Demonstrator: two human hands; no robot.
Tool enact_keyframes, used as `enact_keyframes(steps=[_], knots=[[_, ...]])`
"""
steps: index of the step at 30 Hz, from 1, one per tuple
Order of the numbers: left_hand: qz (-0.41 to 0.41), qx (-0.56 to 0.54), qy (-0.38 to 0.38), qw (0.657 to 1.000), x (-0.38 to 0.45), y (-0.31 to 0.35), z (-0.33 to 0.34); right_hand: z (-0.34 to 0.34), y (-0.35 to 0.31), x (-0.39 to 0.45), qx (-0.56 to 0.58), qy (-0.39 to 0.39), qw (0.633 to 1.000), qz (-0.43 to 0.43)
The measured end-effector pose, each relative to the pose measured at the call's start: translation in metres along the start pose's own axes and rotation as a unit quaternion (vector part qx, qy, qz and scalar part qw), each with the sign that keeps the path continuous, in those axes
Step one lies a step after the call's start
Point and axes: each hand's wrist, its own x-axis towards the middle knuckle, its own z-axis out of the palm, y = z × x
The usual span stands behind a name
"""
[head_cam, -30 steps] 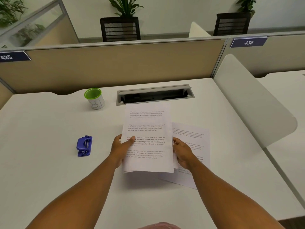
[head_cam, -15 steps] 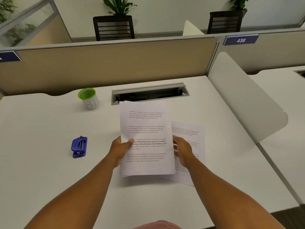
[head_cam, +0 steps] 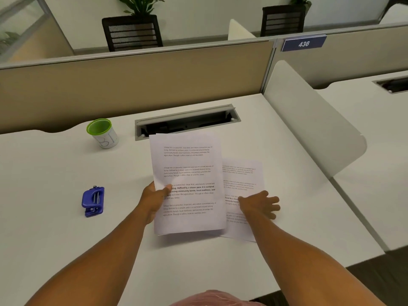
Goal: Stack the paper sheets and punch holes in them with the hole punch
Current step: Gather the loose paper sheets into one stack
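A small stack of printed paper sheets (head_cam: pixel 187 173) is lifted off the white desk (head_cam: pixel 55 173), pinched at its left edge by my left hand (head_cam: pixel 154 197), thumb on top. One more printed sheet (head_cam: pixel 242 175) lies flat on the desk just to the right, partly under the stack. My right hand (head_cam: pixel 259 204) rests on that loose sheet with fingers spread, holding nothing. The blue hole punch (head_cam: pixel 93 200) sits on the desk well to the left of my left hand, untouched.
A white cup with a green rim (head_cam: pixel 102 133) stands at the back left. A grey cable tray slot (head_cam: pixel 187 123) lies behind the papers. A beige partition (head_cam: pixel 132 85) bounds the back and a white side divider (head_cam: pixel 309 129) the right.
My right hand has let go of the stack's right edge and moved right onto the loose sheet, fingers spreading. My left hand keeps holding the stack.
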Motion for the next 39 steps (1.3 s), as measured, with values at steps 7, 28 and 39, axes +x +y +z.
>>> enact_keyframes(steps=[7,28,39], knots=[[-0.006,0.001,-0.005,1.0,0.0,-0.001,0.003,-0.006,-0.006,-0.001,0.059,-0.038,0.997,0.022],[0.036,0.143,0.168,0.975,0.016,-0.002,-0.036,-0.029,-0.044,0.017,0.598,-0.085,0.794,-0.067],[0.006,0.072,0.072,0.995,0.006,0.007,-0.024,-0.027,-0.052,-0.003,0.593,-0.31,0.735,-0.113]])
